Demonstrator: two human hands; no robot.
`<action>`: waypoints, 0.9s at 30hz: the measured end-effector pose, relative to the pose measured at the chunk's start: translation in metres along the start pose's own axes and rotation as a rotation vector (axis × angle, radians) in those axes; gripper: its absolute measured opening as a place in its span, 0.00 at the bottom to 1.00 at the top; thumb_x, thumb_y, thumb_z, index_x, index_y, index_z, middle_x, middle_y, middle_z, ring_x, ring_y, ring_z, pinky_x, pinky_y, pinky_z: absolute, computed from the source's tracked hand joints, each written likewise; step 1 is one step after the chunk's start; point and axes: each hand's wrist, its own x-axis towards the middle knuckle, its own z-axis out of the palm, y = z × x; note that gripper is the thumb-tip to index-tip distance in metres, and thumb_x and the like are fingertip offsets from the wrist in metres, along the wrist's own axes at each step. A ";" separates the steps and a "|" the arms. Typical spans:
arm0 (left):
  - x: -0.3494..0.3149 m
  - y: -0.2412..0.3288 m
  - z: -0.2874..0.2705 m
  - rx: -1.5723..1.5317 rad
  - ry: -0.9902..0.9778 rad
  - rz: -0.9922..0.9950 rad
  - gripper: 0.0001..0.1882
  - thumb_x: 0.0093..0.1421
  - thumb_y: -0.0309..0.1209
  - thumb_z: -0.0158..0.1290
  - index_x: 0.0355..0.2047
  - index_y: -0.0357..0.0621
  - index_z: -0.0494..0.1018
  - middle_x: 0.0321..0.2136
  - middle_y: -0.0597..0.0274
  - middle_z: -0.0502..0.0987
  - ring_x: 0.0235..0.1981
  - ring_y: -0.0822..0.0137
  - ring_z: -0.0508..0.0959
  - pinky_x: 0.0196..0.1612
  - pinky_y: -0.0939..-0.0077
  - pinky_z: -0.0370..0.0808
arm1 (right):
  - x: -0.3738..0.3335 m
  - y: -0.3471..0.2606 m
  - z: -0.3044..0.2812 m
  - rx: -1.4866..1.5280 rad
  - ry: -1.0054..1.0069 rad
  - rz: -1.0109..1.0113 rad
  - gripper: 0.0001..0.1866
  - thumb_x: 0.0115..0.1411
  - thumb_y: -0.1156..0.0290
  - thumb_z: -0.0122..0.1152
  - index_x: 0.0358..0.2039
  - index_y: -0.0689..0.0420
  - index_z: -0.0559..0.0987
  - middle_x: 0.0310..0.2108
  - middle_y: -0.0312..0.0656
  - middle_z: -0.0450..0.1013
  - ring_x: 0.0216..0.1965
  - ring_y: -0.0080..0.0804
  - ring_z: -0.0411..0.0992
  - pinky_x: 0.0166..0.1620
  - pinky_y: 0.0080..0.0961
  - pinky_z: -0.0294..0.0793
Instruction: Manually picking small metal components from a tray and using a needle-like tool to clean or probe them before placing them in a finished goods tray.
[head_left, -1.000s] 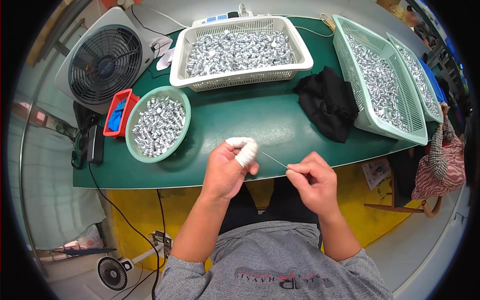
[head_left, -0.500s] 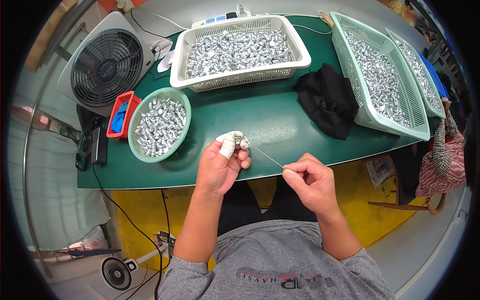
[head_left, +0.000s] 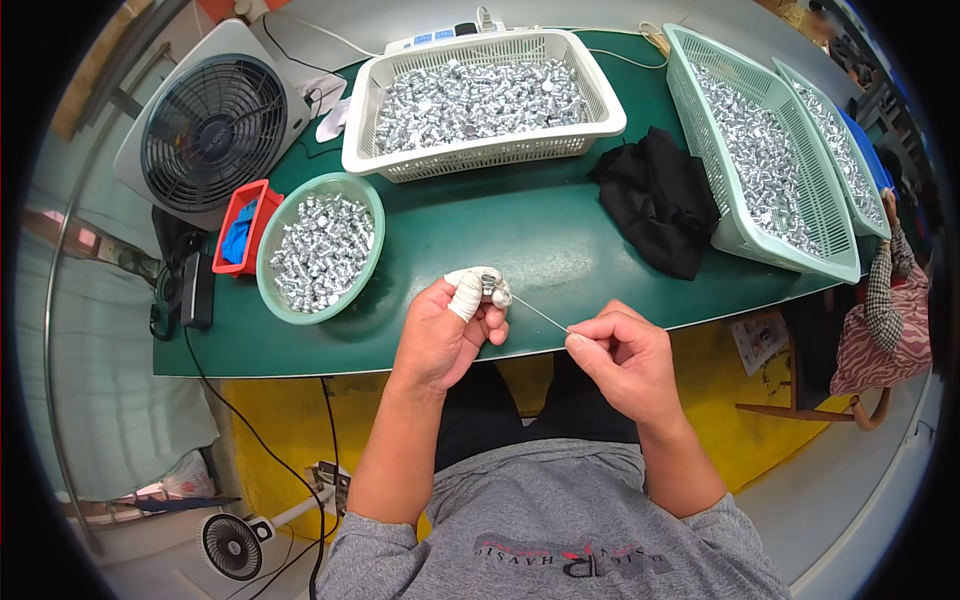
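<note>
My left hand (head_left: pixel 450 335) pinches a small silver metal part (head_left: pixel 488 284) between its thumb and forefinger, both covered in white finger wraps. In my right hand (head_left: pixel 625 355) is a thin metal rod (head_left: pixel 540 313), gripped near its end by thumb and bent fingers. The rod slants up and left to the wrapped fingertips; whether its tip touches the part is too small to tell. Both hands are over the near edge of the green table (head_left: pixel 440 225). A pale green round basket (head_left: pixel 378 240) of similar silver parts stands to the left of my left hand.
Farther back stands a white basket (head_left: pixel 480 155) full of silver parts. At right are a long pale green basket (head_left: pixel 745 225) of parts and a black cloth (head_left: pixel 655 200). A box fan (head_left: pixel 215 130) and a red bin (head_left: pixel 250 255) with something blue are at left. Another person's sleeve (head_left: pixel 885 300) shows far right.
My left hand has shifted slightly to the right with the metal part, closer to my right hand. The right hand still grips the rod in nearly the same place.
</note>
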 end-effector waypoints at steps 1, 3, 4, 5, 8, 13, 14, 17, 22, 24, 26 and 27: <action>0.000 0.000 0.000 -0.001 0.000 0.002 0.13 0.72 0.34 0.49 0.46 0.35 0.74 0.36 0.58 0.77 0.30 0.70 0.74 0.33 0.73 0.73 | 0.000 0.000 -0.001 -0.002 -0.005 0.002 0.03 0.59 0.84 0.65 0.34 0.66 0.83 0.27 0.32 0.68 0.26 0.14 0.63 0.31 0.14 0.62; 0.000 0.000 0.002 -0.001 -0.002 0.004 0.13 0.72 0.33 0.49 0.47 0.35 0.74 0.35 0.58 0.78 0.30 0.70 0.74 0.33 0.73 0.74 | 0.001 0.000 -0.003 -0.003 -0.008 0.005 0.03 0.59 0.84 0.65 0.34 0.66 0.83 0.27 0.32 0.68 0.26 0.14 0.63 0.31 0.14 0.62; 0.000 0.000 0.002 0.002 -0.004 0.007 0.13 0.72 0.33 0.49 0.47 0.35 0.74 0.35 0.58 0.78 0.30 0.70 0.74 0.33 0.73 0.74 | 0.001 -0.001 -0.003 -0.013 -0.013 0.001 0.03 0.59 0.84 0.65 0.34 0.66 0.83 0.27 0.32 0.68 0.26 0.14 0.63 0.31 0.14 0.62; -0.001 0.001 0.003 0.005 -0.005 0.011 0.12 0.72 0.33 0.49 0.46 0.35 0.75 0.36 0.57 0.78 0.30 0.70 0.74 0.33 0.73 0.74 | 0.001 -0.001 -0.004 -0.022 -0.019 -0.004 0.03 0.59 0.84 0.65 0.34 0.65 0.83 0.27 0.32 0.68 0.26 0.14 0.63 0.30 0.14 0.62; -0.002 0.001 0.006 0.019 0.003 0.017 0.12 0.72 0.32 0.50 0.45 0.35 0.75 0.35 0.58 0.77 0.30 0.71 0.74 0.33 0.73 0.74 | 0.001 -0.001 -0.005 -0.029 -0.024 -0.009 0.03 0.59 0.83 0.65 0.34 0.65 0.83 0.27 0.32 0.68 0.26 0.15 0.63 0.30 0.14 0.62; -0.006 0.001 0.015 0.202 0.060 0.025 0.09 0.70 0.29 0.52 0.41 0.35 0.76 0.30 0.60 0.77 0.24 0.72 0.73 0.28 0.75 0.73 | 0.000 -0.001 -0.002 0.029 -0.057 0.019 0.03 0.59 0.83 0.65 0.34 0.65 0.83 0.28 0.33 0.69 0.26 0.15 0.63 0.29 0.16 0.62; -0.007 0.001 0.016 0.282 0.076 0.025 0.08 0.69 0.29 0.53 0.41 0.35 0.76 0.29 0.61 0.77 0.23 0.72 0.72 0.26 0.75 0.73 | 0.001 0.000 -0.001 0.054 -0.070 0.035 0.03 0.59 0.83 0.65 0.34 0.65 0.83 0.28 0.33 0.69 0.26 0.15 0.63 0.28 0.16 0.62; -0.005 0.006 0.015 0.217 0.082 -0.046 0.06 0.69 0.28 0.53 0.38 0.37 0.75 0.28 0.60 0.77 0.22 0.72 0.72 0.23 0.77 0.70 | 0.004 0.001 0.005 -0.353 0.011 -0.419 0.03 0.60 0.83 0.65 0.35 0.65 0.83 0.28 0.33 0.69 0.25 0.15 0.63 0.26 0.18 0.62; 0.001 0.008 0.019 0.246 0.147 -0.133 0.04 0.67 0.27 0.56 0.35 0.40 0.74 0.28 0.60 0.77 0.22 0.75 0.72 0.20 0.79 0.67 | 0.010 0.004 0.004 -0.639 0.090 -0.705 0.04 0.58 0.82 0.67 0.35 0.64 0.82 0.26 0.36 0.70 0.21 0.20 0.65 0.21 0.23 0.62; 0.002 0.003 0.022 0.300 0.105 -0.047 0.05 0.66 0.28 0.56 0.34 0.41 0.74 0.28 0.60 0.77 0.22 0.75 0.72 0.20 0.80 0.67 | 0.006 0.002 -0.001 -0.304 0.026 -0.357 0.06 0.57 0.83 0.68 0.35 0.64 0.82 0.26 0.37 0.70 0.21 0.21 0.66 0.21 0.23 0.63; -0.001 -0.003 0.025 0.408 0.017 0.118 0.05 0.65 0.29 0.57 0.33 0.42 0.74 0.28 0.60 0.77 0.22 0.76 0.72 0.19 0.80 0.66 | 0.001 0.000 -0.009 0.361 -0.092 0.349 0.08 0.54 0.84 0.70 0.35 0.64 0.82 0.25 0.38 0.70 0.21 0.24 0.67 0.22 0.23 0.63; -0.002 -0.003 0.024 0.407 0.016 0.116 0.05 0.65 0.29 0.57 0.33 0.42 0.74 0.28 0.60 0.77 0.22 0.76 0.72 0.19 0.80 0.66 | 0.000 0.002 -0.012 0.361 -0.090 0.350 0.08 0.54 0.84 0.70 0.35 0.64 0.82 0.25 0.38 0.70 0.21 0.24 0.67 0.22 0.23 0.63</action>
